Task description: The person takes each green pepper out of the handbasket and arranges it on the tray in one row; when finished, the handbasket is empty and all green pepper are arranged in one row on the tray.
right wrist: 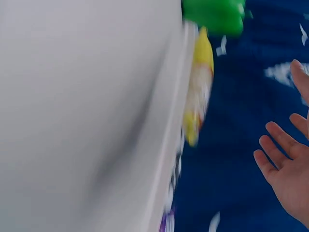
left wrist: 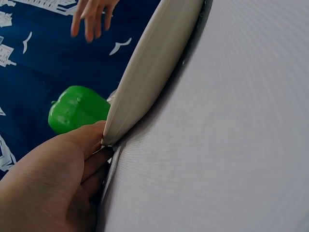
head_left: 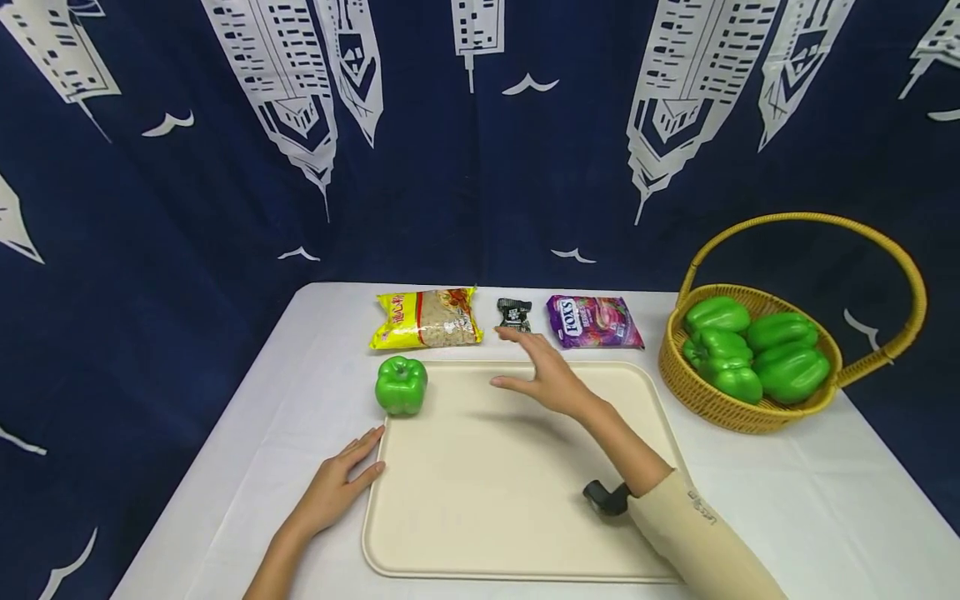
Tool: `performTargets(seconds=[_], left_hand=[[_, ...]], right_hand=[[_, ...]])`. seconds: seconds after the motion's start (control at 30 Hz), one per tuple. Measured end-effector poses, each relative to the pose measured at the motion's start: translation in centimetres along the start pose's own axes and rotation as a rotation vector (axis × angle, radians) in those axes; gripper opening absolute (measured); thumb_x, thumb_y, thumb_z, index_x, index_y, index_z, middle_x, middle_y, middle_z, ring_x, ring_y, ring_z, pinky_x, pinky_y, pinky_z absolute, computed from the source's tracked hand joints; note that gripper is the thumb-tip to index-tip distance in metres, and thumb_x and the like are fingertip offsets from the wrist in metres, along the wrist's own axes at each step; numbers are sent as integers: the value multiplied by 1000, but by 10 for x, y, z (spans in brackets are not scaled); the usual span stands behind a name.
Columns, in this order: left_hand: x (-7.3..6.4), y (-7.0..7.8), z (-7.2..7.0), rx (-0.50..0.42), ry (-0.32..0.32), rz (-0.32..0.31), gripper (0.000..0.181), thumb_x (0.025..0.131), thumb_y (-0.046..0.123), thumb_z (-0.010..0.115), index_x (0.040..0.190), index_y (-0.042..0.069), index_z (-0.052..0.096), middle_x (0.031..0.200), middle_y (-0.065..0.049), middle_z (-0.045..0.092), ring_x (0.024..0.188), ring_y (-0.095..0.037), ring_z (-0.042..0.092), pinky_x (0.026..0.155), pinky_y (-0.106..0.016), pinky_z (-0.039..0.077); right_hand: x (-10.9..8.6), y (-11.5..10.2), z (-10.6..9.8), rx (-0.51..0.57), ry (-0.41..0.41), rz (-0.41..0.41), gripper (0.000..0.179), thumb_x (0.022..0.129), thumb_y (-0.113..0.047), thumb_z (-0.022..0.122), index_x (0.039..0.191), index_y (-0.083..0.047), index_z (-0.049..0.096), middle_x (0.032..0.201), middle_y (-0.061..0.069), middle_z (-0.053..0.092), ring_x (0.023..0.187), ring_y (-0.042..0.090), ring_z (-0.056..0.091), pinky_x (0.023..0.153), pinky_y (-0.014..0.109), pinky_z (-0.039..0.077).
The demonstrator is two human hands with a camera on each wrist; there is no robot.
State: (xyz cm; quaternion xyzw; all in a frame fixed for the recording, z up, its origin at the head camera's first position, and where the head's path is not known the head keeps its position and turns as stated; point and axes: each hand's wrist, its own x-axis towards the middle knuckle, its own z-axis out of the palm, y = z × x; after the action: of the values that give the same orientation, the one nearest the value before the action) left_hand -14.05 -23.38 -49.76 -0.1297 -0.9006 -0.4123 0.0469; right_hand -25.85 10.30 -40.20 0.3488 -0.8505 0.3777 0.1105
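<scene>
A shiny green bell pepper sits at the far left corner of a cream rectangular tray — the left hand touches its rim, grip loosely spread — and the right hand hovers above, grip spread wide.

The beige rectangular tray leaves its middle open. A glossy green bell pepper blocks its far left corner.

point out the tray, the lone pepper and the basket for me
Tray [head_left: 480, 492]: head view, on the bare floor of the tray
Lone pepper [head_left: 401, 388]: head view, on its front side
Basket [head_left: 693, 398]: head view, on its woven outer wall, below the rim
</scene>
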Motion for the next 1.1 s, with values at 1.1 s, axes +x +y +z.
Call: performTargets(seconds=[1.1], left_hand=[[-1, 0, 1, -33, -1, -17, 56, 90, 37, 58, 139, 14, 43, 142, -8, 39, 131, -35, 31, 105, -55, 24]], right_hand=[[-176, 118, -208, -48, 78, 566, 76, 90, -28, 62, 149, -18, 17, 147, 25, 22, 127, 55, 17, 96, 69, 18]])
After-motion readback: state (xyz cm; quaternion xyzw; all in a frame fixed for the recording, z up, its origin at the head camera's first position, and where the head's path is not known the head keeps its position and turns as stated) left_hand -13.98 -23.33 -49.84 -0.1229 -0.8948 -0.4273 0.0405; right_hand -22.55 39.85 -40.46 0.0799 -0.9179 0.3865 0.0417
